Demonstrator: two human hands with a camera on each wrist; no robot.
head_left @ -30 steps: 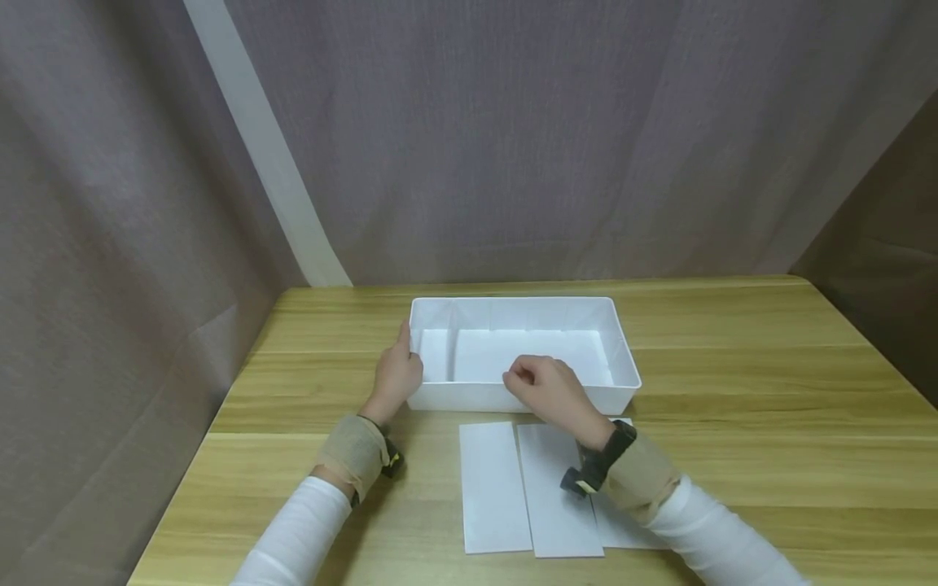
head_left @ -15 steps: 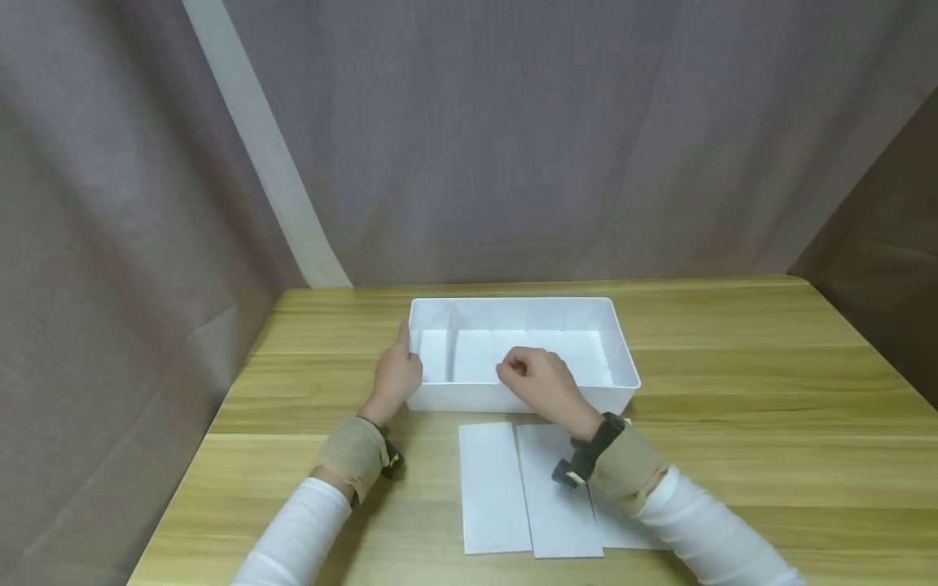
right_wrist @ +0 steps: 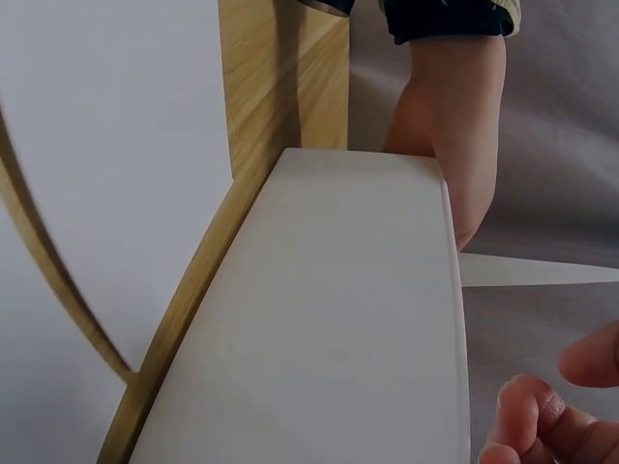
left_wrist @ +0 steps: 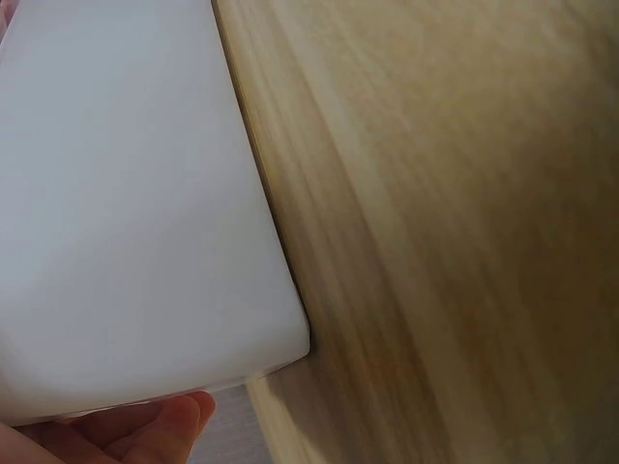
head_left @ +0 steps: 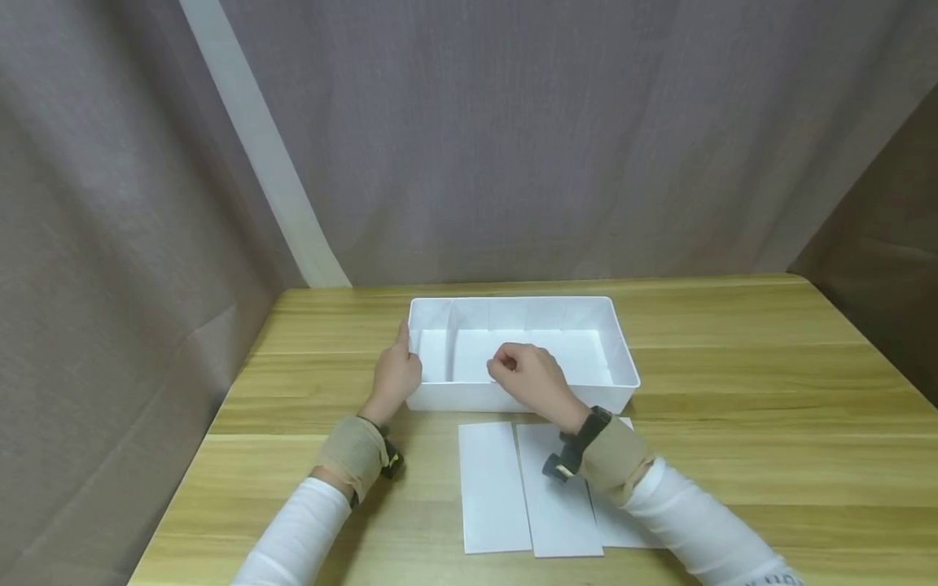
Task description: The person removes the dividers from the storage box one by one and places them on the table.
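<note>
A white divided box [head_left: 484,399] sits on the table, with one cross divider [head_left: 450,342] near its left end. My left hand [head_left: 396,376] grips its front left corner, index finger along the left side and thumb at the rim. In the left wrist view, curled fingers [left_wrist: 160,430] lie against the white wall [left_wrist: 145,213]. My right hand [head_left: 533,376] hovers over the front rim, fingers curled and thumb curved toward them. A gap shows between its thumb and fingers [right_wrist: 527,411] in the right wrist view; nothing is visible between them.
In front of the box lie several flat white panels [head_left: 494,488] side by side, the rightmost partly under my right forearm. The wooden table [head_left: 733,407] ends at a grey-brown curtain [head_left: 513,146] behind, with more fabric on both sides.
My right hand has shifted left and slightly away from me, along the front of the box. The left hand, box and panels look unchanged.
</note>
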